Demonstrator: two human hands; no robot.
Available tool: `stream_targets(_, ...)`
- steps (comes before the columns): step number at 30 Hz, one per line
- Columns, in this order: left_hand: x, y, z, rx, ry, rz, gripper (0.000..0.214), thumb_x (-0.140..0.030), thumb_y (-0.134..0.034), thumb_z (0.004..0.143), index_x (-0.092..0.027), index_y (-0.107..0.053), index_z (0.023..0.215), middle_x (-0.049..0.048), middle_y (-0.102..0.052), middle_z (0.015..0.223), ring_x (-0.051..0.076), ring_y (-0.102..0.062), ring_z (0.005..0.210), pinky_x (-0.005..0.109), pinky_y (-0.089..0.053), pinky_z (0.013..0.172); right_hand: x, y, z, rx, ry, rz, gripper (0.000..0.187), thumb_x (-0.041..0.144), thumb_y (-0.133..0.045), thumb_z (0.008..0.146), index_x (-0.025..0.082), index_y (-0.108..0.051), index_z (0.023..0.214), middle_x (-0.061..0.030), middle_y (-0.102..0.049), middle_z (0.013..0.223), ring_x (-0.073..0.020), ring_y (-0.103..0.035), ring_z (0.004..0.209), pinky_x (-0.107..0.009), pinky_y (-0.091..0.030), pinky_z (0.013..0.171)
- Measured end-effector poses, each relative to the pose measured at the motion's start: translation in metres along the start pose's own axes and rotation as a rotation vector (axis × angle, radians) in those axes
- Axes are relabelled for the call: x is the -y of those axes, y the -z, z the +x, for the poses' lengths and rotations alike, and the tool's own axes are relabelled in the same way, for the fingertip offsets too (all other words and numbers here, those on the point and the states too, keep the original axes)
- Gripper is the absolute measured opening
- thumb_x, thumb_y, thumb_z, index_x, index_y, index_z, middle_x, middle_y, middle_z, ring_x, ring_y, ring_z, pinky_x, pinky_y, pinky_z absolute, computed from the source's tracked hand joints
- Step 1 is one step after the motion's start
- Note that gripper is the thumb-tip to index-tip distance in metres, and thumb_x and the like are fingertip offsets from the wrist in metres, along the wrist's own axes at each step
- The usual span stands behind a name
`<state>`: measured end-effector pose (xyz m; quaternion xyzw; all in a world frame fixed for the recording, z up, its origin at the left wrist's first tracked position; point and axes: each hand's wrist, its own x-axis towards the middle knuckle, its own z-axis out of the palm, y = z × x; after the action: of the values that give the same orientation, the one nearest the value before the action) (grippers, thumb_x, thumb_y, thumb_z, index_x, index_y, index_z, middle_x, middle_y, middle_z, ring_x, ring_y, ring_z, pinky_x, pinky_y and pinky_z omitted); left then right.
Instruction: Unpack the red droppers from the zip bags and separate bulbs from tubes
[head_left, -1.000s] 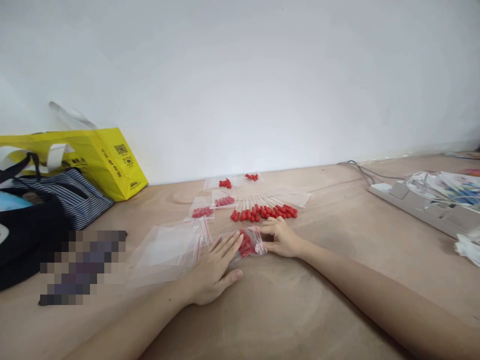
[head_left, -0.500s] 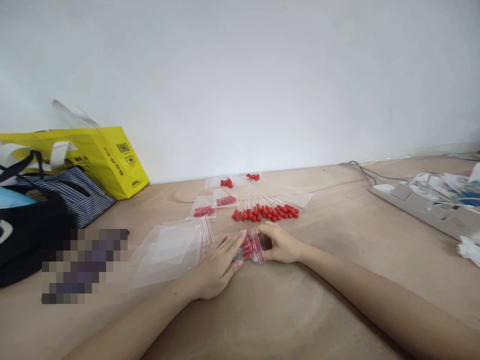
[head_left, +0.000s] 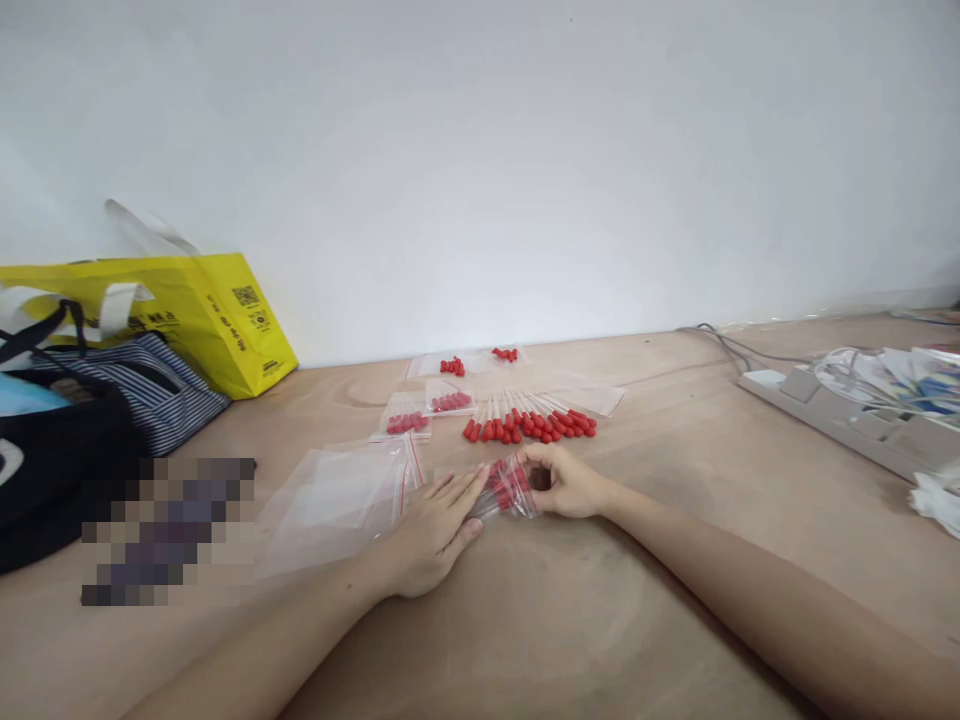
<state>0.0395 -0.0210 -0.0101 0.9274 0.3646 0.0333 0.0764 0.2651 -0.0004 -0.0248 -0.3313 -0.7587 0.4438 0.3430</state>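
Note:
A clear zip bag (head_left: pixel 516 489) with several red-bulbed droppers inside lies on the table between my hands. My left hand (head_left: pixel 431 535) rests flat over the left part of this bag, fingers stretched out. At the bag's right end, my right hand (head_left: pixel 566 484) pinches the plastic edge between thumb and fingers. Just beyond them is a fan of loose droppers (head_left: pixel 529 425), red bulbs toward me and pale stems pointing away. Flat, overlapping zip bags (head_left: pixel 337 495) lie left of my left hand, partly under the forearm.
Filled zip bags (head_left: pixel 407 423) lie behind, with more bags (head_left: pixel 452 367) near the wall. At left stand a yellow bag (head_left: pixel 240 330), a striped pouch (head_left: pixel 176 375) and a black bag (head_left: pixel 67 480). A power strip (head_left: pixel 847 420) with cables lies at right.
My right hand has shifted slightly right and away from me with the bag's end. More of the red bulbs shows beside my left fingers, which stay in nearly the same place.

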Motion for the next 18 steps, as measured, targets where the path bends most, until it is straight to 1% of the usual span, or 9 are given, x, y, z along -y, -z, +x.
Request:
stream_targets(2,-0.002,0.001,0.0,0.002,0.013,0.001,0.054,-0.04,-0.021,0.09,-0.021,-0.005,0.138,0.0075,-0.021,0.142,0.024,-0.022,0.129,0.043,-0.023,0.103,-0.002,0.002,0.001,-0.039,-0.012,0.068,0.028,0.028,-0.069,0.06,0.014,-0.055,0.079,-0.0003,-0.06,0.075,-0.0102,-0.056,0.066,-0.022,-0.044,0.062)
stream_targets(4,-0.004,0.002,0.0,0.011,0.035,-0.012,0.056,-0.04,-0.022,0.09,-0.018,-0.004,0.138,0.0096,-0.021,0.142,0.024,-0.021,0.129,0.044,-0.023,0.103,-0.004,0.004,0.002,-0.045,-0.049,0.156,0.03,0.029,-0.07,0.059,0.014,-0.055,0.08,-0.0007,-0.061,0.076,-0.0113,-0.057,0.069,-0.024,-0.045,0.065)
stream_targets(7,-0.007,0.003,0.0,0.039,0.071,-0.039,0.057,-0.04,-0.022,0.09,-0.014,-0.005,0.138,0.0113,-0.019,0.142,0.025,-0.019,0.13,0.046,-0.021,0.104,-0.008,0.009,0.004,-0.032,-0.133,0.269,0.033,0.031,-0.07,0.059,0.013,-0.054,0.082,-0.0007,-0.061,0.072,-0.0111,-0.057,0.065,-0.025,-0.044,0.063)
stream_targets(9,-0.006,0.004,0.001,0.048,0.074,-0.051,0.057,-0.04,-0.022,0.09,-0.015,-0.007,0.138,0.0101,-0.018,0.143,0.025,-0.018,0.13,0.046,-0.019,0.104,-0.011,0.016,0.004,-0.069,-0.171,0.296,0.033,0.032,-0.069,0.061,0.014,-0.054,0.084,0.0004,-0.06,0.069,-0.01,-0.055,0.061,-0.025,-0.043,0.062)
stream_targets(11,-0.003,0.005,0.001,0.052,0.057,-0.061,0.055,-0.041,-0.022,0.09,-0.018,-0.009,0.138,0.0077,-0.018,0.143,0.023,-0.018,0.13,0.046,-0.018,0.105,-0.013,0.025,0.003,-0.107,-0.202,0.287,0.031,0.031,-0.068,0.062,0.015,-0.054,0.084,0.0026,-0.058,0.064,-0.0083,-0.052,0.057,-0.023,-0.041,0.06)
stream_targets(14,0.004,0.005,0.0,0.066,0.024,-0.075,0.051,-0.041,-0.022,0.09,-0.023,-0.012,0.137,0.0048,-0.017,0.144,0.022,-0.017,0.131,0.045,-0.018,0.106,-0.015,0.039,-0.002,-0.094,-0.267,0.237,0.029,0.029,-0.068,0.061,0.016,-0.053,0.081,0.0052,-0.053,0.061,-0.0071,-0.048,0.054,-0.022,-0.039,0.057)
stream_targets(16,0.009,0.005,0.0,0.078,0.015,-0.081,0.051,-0.042,-0.023,0.09,-0.025,-0.015,0.137,0.0039,-0.016,0.144,0.022,-0.016,0.131,0.045,-0.017,0.106,-0.014,0.044,-0.007,-0.084,-0.282,0.183,0.028,0.031,-0.067,0.062,0.017,-0.052,0.081,0.0044,-0.053,0.065,-0.0079,-0.049,0.057,-0.023,-0.04,0.058)
stream_targets(18,0.011,0.004,0.0,0.078,0.012,-0.082,0.05,-0.042,-0.023,0.09,-0.026,-0.016,0.137,0.0031,-0.016,0.144,0.022,-0.015,0.131,0.045,-0.016,0.106,-0.013,0.047,-0.012,-0.086,-0.262,0.062,0.029,0.033,-0.067,0.063,0.017,-0.053,0.082,0.0031,-0.054,0.069,-0.009,-0.05,0.061,-0.023,-0.041,0.059)
